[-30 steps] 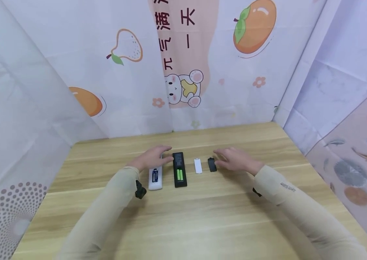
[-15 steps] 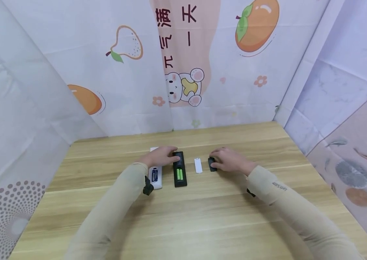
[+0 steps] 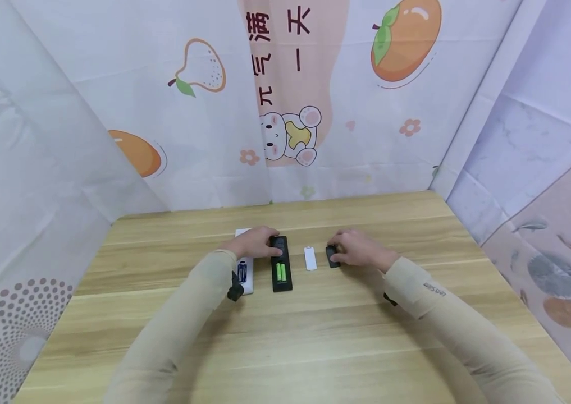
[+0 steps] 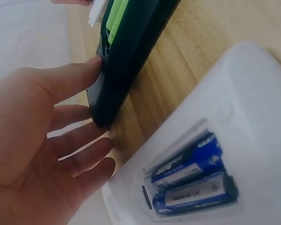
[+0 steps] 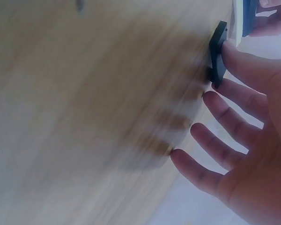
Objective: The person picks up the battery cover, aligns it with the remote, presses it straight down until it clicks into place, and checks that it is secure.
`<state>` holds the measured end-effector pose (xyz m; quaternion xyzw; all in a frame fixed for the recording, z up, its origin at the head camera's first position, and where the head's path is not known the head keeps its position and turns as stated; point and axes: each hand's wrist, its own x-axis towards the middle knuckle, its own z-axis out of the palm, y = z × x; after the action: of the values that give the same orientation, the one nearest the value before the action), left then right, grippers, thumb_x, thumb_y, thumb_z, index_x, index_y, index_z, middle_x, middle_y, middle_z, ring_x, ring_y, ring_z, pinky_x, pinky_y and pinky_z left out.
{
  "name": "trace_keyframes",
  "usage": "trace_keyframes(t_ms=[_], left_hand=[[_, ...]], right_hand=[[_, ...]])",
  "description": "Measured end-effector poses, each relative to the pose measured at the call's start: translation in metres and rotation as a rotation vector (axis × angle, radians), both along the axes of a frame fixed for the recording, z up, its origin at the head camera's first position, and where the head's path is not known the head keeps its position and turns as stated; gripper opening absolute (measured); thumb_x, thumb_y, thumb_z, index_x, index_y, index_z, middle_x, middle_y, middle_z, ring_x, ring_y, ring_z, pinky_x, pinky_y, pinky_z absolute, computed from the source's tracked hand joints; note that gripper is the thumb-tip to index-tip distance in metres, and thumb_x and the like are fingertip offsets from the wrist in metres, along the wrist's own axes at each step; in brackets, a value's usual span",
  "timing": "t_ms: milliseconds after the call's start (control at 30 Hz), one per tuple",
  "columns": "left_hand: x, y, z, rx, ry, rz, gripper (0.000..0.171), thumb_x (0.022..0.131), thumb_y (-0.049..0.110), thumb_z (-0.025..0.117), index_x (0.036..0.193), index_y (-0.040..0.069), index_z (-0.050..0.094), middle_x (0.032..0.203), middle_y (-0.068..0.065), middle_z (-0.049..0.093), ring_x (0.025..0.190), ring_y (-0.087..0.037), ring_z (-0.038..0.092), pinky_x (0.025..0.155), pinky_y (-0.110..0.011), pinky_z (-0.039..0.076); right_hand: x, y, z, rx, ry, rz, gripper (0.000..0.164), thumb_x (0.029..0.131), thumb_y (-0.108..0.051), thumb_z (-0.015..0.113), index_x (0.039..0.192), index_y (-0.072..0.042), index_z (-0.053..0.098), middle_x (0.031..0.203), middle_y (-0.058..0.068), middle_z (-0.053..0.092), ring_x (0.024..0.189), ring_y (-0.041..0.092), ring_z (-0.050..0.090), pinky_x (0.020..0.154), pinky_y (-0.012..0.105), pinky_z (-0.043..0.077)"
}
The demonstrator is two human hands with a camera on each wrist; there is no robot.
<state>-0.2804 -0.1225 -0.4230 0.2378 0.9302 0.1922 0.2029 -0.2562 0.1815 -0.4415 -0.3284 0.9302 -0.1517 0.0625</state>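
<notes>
My left hand (image 3: 255, 242) pinches the far end of a black remote control (image 3: 282, 285), thumb on its back and fingertips at its end. Two green batteries (image 3: 281, 272) sit in its uncovered compartment. Under my left forearm lies a white remote control (image 4: 234, 93), partly hidden in the head view, with two blue batteries (image 4: 189, 192) in its compartment. My right hand (image 3: 361, 248) holds a small black battery cover (image 5: 218, 51) between thumb and index finger, the other fingertips down near the tabletop. Between the hands lies a white battery cover (image 3: 310, 258).
Everything lies on a wood-grain table (image 3: 285, 336). A white printed curtain (image 3: 204, 134) hangs along its back edge, with more hangings at the left and right sides. Dark wrist cameras sit at both cuffs.
My left hand has moved right from over the white remote control and taken hold of the black one. My right hand has moved slightly left and pinched the black battery cover.
</notes>
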Motion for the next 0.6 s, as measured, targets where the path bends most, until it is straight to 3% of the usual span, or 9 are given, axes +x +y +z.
trace_keyframes(t_ms=[167, 400, 600], left_hand=[[-0.001, 0.001, 0.004, -0.008, -0.023, 0.009, 0.064, 0.098, 0.031, 0.07, 0.148, -0.003, 0.047, 0.141, -0.018, 0.056, 0.124, -0.026, 0.055, 0.11, -0.043, 0.043], [-0.001, 0.005, 0.009, -0.05, -0.029, -0.045, 0.048, 0.098, 0.03, 0.07, 0.132, -0.002, 0.062, 0.111, -0.009, 0.068, 0.096, -0.019, 0.061, 0.092, -0.037, 0.052], [-0.001, 0.006, 0.013, -0.06, -0.067, -0.034, 0.061, 0.096, 0.028, 0.072, 0.144, -0.004, 0.052, 0.128, -0.013, 0.064, 0.11, -0.02, 0.06, 0.103, -0.039, 0.049]], right_hand=[[-0.001, -0.002, 0.002, -0.001, -0.031, -0.028, 0.039, 0.091, -0.021, 0.079, 0.122, 0.001, 0.07, 0.115, 0.017, 0.067, 0.099, 0.028, 0.063, 0.088, 0.044, 0.054], [-0.001, -0.004, 0.004, 0.011, -0.052, -0.041, 0.039, 0.09, -0.022, 0.079, 0.121, 0.0, 0.07, 0.116, 0.015, 0.067, 0.102, 0.029, 0.062, 0.091, 0.046, 0.053], [-0.002, -0.002, 0.002, -0.003, -0.049, -0.044, 0.038, 0.09, -0.022, 0.079, 0.121, 0.0, 0.07, 0.116, 0.015, 0.067, 0.103, 0.029, 0.062, 0.092, 0.047, 0.052]])
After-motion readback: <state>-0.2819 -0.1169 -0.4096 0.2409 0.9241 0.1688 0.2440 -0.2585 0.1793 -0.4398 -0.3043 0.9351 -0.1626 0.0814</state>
